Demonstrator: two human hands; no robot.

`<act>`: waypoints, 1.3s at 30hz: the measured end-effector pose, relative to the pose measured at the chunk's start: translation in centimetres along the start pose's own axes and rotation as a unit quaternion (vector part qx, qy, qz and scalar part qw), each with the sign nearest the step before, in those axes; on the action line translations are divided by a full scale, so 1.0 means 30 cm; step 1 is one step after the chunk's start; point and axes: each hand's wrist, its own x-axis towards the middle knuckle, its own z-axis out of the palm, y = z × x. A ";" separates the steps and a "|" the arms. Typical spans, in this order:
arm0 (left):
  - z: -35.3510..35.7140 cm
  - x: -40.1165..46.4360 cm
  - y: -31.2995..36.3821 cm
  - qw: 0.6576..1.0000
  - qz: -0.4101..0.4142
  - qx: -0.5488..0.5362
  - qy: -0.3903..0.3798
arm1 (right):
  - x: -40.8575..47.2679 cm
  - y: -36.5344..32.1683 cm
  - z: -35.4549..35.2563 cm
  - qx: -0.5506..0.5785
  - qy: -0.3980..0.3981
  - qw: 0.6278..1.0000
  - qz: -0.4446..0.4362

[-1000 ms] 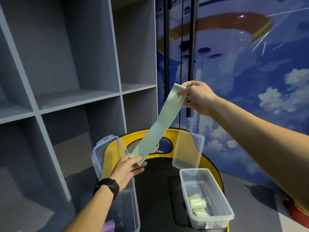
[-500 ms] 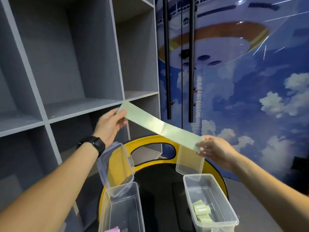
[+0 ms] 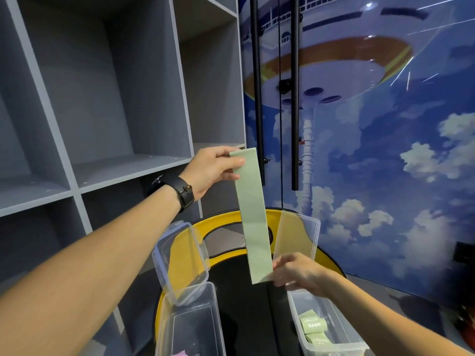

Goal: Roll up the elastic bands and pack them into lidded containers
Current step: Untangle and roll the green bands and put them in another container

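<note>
A flat pale green elastic band (image 3: pixel 253 214) hangs almost upright in front of me. My left hand (image 3: pixel 213 168), with a black watch on the wrist, pinches its top end. My right hand (image 3: pixel 295 272) pinches its bottom end. Below, a clear container (image 3: pixel 352 346) at the right holds rolled green bands (image 3: pixel 312 326); its lid (image 3: pixel 298 235) stands open behind it. A second clear container (image 3: pixel 164 327) at the left has its lid (image 3: pixel 181 263) raised, with a bit of pink at its bottom.
Both containers sit on a black round table with a yellow rim (image 3: pixel 279 214). Grey cubby shelves (image 3: pixel 123 165) fill the left side. Two black vertical door handles (image 3: pixel 295 98) and a blue sky mural (image 3: pixel 385 150) are at the right.
The band has swung from a slant to near vertical. My left hand went from its low end up to the top end; my right hand dropped from the top to the bottom end.
</note>
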 end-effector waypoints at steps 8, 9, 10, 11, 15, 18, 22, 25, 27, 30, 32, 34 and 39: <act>0.009 -0.010 0.008 0.999 -0.012 0.028 -0.028 | -0.068 -0.457 -0.080 0.185 0.077 0.934 -0.297; 0.008 -0.012 0.013 0.999 -0.013 0.023 -0.031 | -0.087 -0.503 -0.084 0.166 0.081 0.931 -0.314; 0.004 -0.012 0.016 0.999 -0.014 0.016 -0.030 | -0.097 -0.535 -0.082 0.147 0.091 0.930 -0.324; -0.002 -0.012 0.021 1.000 -0.014 0.007 -0.025 | -0.101 -0.554 -0.079 0.136 0.102 0.928 -0.331; -0.019 -0.010 0.036 1.000 -0.013 -0.005 -0.016 | -0.097 -0.562 -0.072 0.133 0.111 0.925 -0.339; -0.013 -0.010 0.043 1.000 -0.006 0.006 -0.008 | -0.081 -0.529 -0.061 0.130 0.112 0.927 -0.333; 0.004 0.002 0.043 1.000 -0.006 0.007 0.011 | -0.064 -0.463 -0.030 0.135 0.099 0.937 -0.306; 0.013 0.007 0.045 1.000 -0.008 0.001 0.011 | -0.047 -0.403 -0.015 0.141 0.089 0.945 -0.282; 0.016 0.010 0.051 1.000 -0.009 -0.008 0.015 | -0.036 -0.355 -0.003 0.129 0.081 0.953 -0.262; 0.013 0.021 0.064 0.999 -0.001 -0.018 0.035 | -0.026 -0.253 0.033 0.089 0.070 0.968 -0.225; 0.011 0.029 0.074 0.998 0.008 -0.019 0.053 | -0.026 -0.173 0.060 0.081 0.053 0.976 -0.194; 0.007 0.037 0.081 0.997 0.013 -0.026 0.066 | -0.033 -0.101 0.085 0.079 0.028 0.982 -0.168; -0.003 0.049 0.083 0.997 0.010 -0.023 0.078 | -0.052 -0.015 0.134 0.119 -0.022 0.983 -0.138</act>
